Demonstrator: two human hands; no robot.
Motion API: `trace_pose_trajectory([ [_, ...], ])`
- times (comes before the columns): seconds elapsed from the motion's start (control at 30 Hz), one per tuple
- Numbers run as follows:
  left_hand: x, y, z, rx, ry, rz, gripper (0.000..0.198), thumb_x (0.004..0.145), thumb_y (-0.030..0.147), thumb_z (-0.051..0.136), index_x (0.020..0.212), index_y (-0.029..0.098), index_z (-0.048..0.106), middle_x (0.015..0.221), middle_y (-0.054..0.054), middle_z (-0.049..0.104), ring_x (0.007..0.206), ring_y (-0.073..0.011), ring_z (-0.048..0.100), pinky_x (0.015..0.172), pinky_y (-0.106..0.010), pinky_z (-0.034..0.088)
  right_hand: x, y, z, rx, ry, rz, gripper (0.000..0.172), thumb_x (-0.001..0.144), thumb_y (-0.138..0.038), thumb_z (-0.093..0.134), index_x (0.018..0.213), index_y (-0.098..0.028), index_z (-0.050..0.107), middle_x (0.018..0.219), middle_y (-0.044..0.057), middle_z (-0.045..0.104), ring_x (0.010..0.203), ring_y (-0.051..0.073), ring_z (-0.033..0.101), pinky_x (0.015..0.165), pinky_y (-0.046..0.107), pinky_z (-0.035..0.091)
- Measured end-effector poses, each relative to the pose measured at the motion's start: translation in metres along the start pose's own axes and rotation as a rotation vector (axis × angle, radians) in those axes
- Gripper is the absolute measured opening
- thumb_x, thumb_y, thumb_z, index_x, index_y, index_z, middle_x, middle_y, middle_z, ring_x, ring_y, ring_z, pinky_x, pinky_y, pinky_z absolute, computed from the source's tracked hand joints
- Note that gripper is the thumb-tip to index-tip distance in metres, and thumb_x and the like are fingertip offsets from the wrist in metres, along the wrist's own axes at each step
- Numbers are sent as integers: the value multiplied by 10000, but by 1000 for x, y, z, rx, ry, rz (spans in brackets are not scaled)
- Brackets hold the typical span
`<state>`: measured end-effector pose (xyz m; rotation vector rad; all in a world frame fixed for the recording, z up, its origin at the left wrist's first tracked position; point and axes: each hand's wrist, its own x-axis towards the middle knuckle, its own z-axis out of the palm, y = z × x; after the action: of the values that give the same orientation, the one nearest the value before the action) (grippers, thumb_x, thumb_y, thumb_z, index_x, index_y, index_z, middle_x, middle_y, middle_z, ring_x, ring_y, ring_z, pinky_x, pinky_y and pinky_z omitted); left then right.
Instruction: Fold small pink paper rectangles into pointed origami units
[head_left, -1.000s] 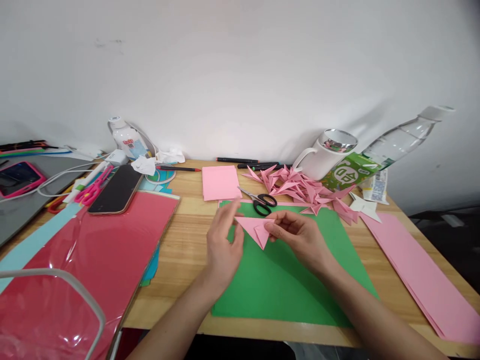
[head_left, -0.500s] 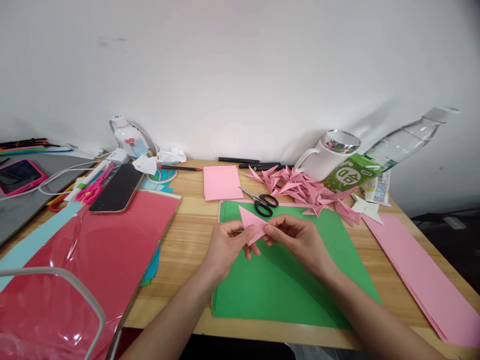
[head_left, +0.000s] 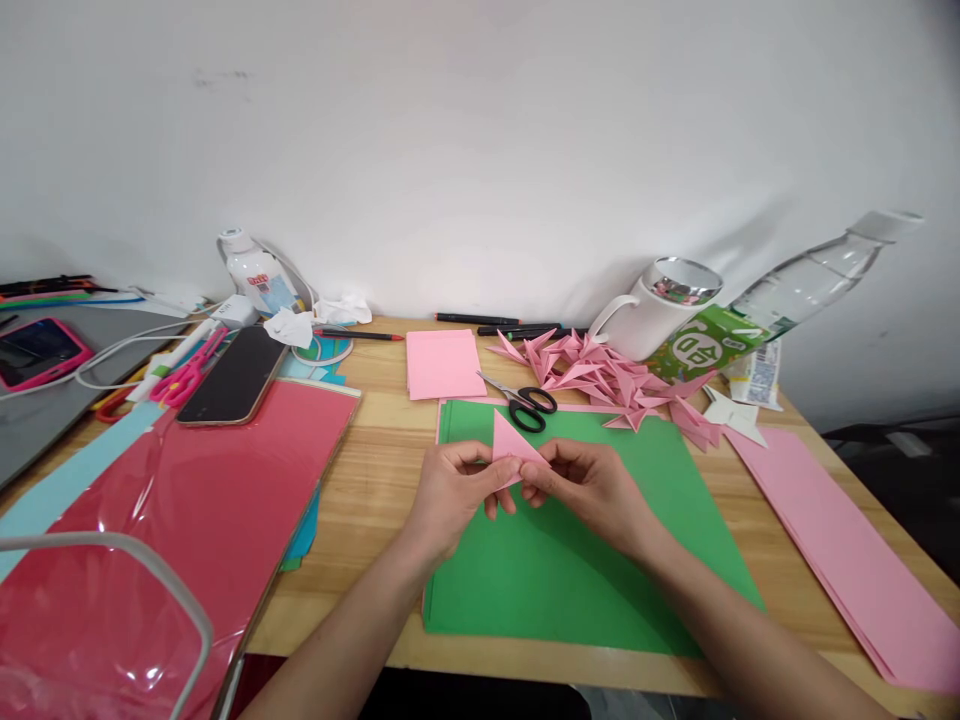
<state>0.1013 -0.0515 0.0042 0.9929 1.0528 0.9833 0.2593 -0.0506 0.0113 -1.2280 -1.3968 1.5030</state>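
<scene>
A small piece of pink paper (head_left: 513, 442), folded into a triangle with one point upward, is held between both hands above a green sheet (head_left: 585, 570). My left hand (head_left: 457, 490) pinches its lower left part, thumb in front and the other fingers behind. With thumb and fingers my right hand (head_left: 589, 485) grips the right side, the two thumb tips close together. Just beyond the paper lie black-handled scissors (head_left: 532, 400), and behind them a stack of pink squares (head_left: 442, 365). Folded pink paper pieces (head_left: 600, 375) are heaped at the back right.
A white mug (head_left: 645, 315), a green packet (head_left: 705, 342) and a leaning clear bottle (head_left: 814, 270) stand behind the heap. Long pink strips (head_left: 855, 560) lie at right. A red sheet pack (head_left: 217, 520), phone (head_left: 234, 378) and pink scissors (head_left: 191, 370) occupy the left.
The folded pink paper has turned and shifted slightly right in my hands. My right thumb has moved left and lower, nearer the left thumb.
</scene>
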Motion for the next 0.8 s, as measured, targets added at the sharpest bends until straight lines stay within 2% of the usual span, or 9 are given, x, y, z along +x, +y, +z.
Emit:
trace_pose_trajectory([
  [0.23,1,0,0,-73,-50,-37,302,666,375,699,540,131,573,466,-3,579,422,-94,524,401,-191,384,-3,2,-1,-5,-21,-30,350,672,-493,695,677,-147,642,622,25,638,582,133,581,569,250,485],
  [0.47,0,1,1,-109,-39,-41,295,621,371,739,552,124,591,500,-13,606,459,-106,553,442,-209,427,-3,2,-2,-42,-25,-45,334,693,-483,683,692,-150,653,621,25,635,591,134,574,560,244,465],
  [0.67,-1,4,2,-99,-46,-41,282,653,364,718,562,117,618,512,-28,626,468,-125,580,455,-227,461,-2,1,-2,1,10,-5,339,637,-478,724,621,-154,626,574,13,627,533,124,568,527,242,480],
  [0.8,-1,4,2,-89,-56,-19,253,661,340,717,585,113,635,525,-29,633,482,-133,596,470,-233,479,-2,0,-2,23,-6,-10,331,640,-469,727,640,-149,642,586,13,635,547,122,580,539,235,487],
])
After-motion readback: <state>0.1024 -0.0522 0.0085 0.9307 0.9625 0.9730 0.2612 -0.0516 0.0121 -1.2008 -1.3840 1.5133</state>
